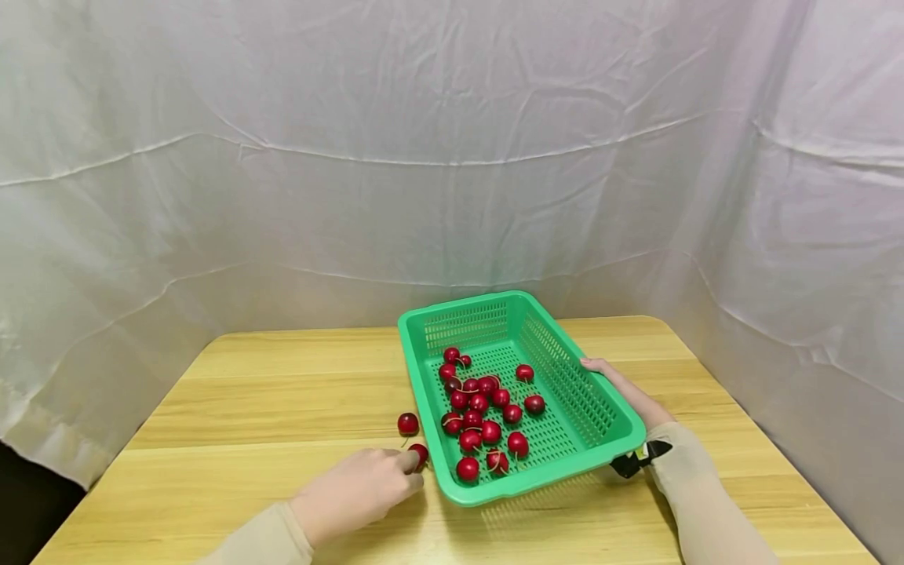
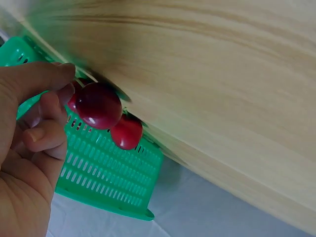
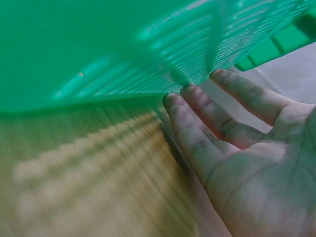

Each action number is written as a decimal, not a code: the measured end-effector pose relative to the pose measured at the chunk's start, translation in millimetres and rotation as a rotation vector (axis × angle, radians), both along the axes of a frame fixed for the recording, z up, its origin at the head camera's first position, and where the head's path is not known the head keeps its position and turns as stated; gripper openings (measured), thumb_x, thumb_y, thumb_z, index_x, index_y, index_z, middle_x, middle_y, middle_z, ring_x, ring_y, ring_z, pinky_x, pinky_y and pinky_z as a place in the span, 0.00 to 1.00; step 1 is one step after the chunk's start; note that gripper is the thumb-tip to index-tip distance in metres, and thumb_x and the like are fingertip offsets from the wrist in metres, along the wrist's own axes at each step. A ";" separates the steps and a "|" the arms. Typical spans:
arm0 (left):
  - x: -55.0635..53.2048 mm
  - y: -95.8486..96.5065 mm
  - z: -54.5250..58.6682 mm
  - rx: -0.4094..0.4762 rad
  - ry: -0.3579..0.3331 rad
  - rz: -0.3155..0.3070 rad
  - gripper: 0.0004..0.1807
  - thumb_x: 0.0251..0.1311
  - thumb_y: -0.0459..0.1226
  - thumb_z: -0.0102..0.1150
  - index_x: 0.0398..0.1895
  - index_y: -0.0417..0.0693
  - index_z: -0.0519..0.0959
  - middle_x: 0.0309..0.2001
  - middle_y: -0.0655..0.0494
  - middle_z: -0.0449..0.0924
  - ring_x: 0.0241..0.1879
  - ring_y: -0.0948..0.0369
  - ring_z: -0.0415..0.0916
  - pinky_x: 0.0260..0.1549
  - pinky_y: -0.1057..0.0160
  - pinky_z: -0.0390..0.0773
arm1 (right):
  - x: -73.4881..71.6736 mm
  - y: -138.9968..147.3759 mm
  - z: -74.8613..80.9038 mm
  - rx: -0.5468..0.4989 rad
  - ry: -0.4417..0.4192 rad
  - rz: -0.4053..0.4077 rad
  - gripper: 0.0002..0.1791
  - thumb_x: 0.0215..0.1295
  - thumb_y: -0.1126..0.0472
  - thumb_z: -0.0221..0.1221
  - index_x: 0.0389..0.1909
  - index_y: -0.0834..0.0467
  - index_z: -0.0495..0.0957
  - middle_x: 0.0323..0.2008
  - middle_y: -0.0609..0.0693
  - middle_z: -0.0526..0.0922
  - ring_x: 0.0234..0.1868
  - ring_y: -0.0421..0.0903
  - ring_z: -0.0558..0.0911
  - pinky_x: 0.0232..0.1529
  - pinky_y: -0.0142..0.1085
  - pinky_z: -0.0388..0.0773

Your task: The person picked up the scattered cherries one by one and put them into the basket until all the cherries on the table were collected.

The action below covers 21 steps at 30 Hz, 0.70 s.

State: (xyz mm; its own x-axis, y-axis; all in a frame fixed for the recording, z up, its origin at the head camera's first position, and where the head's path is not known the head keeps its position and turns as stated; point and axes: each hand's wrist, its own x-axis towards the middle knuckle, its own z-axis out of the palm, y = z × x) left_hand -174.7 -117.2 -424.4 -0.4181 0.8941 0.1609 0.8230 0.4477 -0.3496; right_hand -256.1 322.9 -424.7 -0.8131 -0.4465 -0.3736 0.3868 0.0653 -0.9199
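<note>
My left hand point(image 1: 363, 486) is at the basket's near left corner, fingers curled. In the left wrist view, thumb and forefinger pinch what looks like the stem of a dark red cherry point(image 2: 98, 106). Another cherry point(image 1: 407, 424) lies on the table just beyond. The green plastic basket point(image 1: 565, 476) has slotted sides and holds many red cherries point(image 1: 478, 402), mostly towards its left side. My right hand point(image 1: 628, 392) holds the basket at its right side, tilting it. Beneath it, in the right wrist view, fingers point(image 3: 197, 143) touch its underside; the thumb is hidden there.
A light wooden table point(image 1: 297, 392) lies under everything, stretching out on both sides of the basket. Pale cloth curtains point(image 1: 452, 196) hang behind and at the sides. A black band point(image 1: 639, 459) is around my right wrist, near the basket's corner.
</note>
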 end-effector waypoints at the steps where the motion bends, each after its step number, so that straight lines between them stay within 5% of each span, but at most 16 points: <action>1: 0.1 0.0 -0.9 -0.004 0.011 -0.001 0.12 0.55 0.32 0.79 0.40 0.55 0.89 0.37 0.62 0.82 0.29 0.69 0.77 0.30 0.73 0.82 | -0.2 -0.1 -0.4 -0.002 -0.005 -0.001 0.49 0.80 0.28 0.37 0.88 0.54 0.38 0.66 0.58 0.78 0.58 0.52 0.84 0.60 0.48 0.84; 11: -0.7 -1.7 -5.9 0.021 0.150 -0.086 0.11 0.55 0.33 0.78 0.37 0.55 0.86 0.36 0.63 0.80 0.27 0.69 0.74 0.25 0.75 0.79 | -0.4 0.2 -1.7 -0.008 -0.018 0.001 0.50 0.79 0.27 0.38 0.88 0.54 0.39 0.65 0.57 0.78 0.59 0.52 0.84 0.61 0.48 0.84; 16: -2.5 -4.0 -2.2 0.061 0.103 -0.093 0.15 0.53 0.31 0.78 0.41 0.53 0.86 0.39 0.63 0.84 0.29 0.69 0.79 0.28 0.74 0.81 | 0.1 0.9 -2.5 -0.008 -0.020 -0.011 0.50 0.79 0.27 0.40 0.88 0.53 0.40 0.65 0.57 0.79 0.59 0.52 0.84 0.61 0.48 0.84; 21: -3.7 -7.9 8.5 0.107 -0.049 -0.035 0.12 0.55 0.32 0.77 0.41 0.52 0.86 0.36 0.62 0.86 0.29 0.69 0.79 0.30 0.74 0.81 | -0.4 0.4 -2.8 -0.011 -0.020 0.002 0.50 0.79 0.27 0.39 0.88 0.54 0.39 0.66 0.58 0.78 0.59 0.53 0.84 0.62 0.49 0.84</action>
